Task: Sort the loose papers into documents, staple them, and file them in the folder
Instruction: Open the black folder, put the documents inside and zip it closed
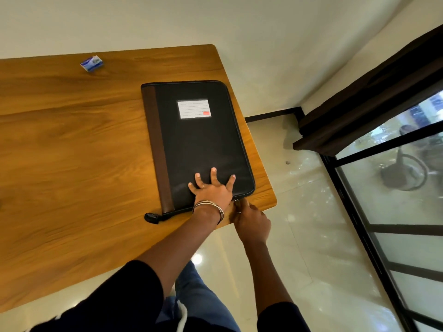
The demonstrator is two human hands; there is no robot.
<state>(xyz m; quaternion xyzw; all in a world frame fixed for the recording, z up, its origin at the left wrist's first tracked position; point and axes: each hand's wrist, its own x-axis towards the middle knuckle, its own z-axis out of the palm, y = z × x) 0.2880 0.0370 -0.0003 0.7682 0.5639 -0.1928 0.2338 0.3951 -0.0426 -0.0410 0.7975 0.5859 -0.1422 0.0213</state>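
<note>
Risk: black zipped fabric folder (pixel 199 142) may skid off the wooden table (pixel 72 140) corner, since only the left hand (pixel 212 191), fingers spread flat, pins it while the right hand (pixel 249 218) pinches the zip pull (pixel 236 201).

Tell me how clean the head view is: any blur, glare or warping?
Head view: the wooden table's edges bow from wide-angle distortion; the small blue box is motion-smeared; a bright glare spot on the glossy floor; the zip folder stays fairly sharp.

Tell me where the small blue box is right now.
In the head view, the small blue box lies on the wooden table near its far edge, far left of the black folder, touching nothing.
</note>
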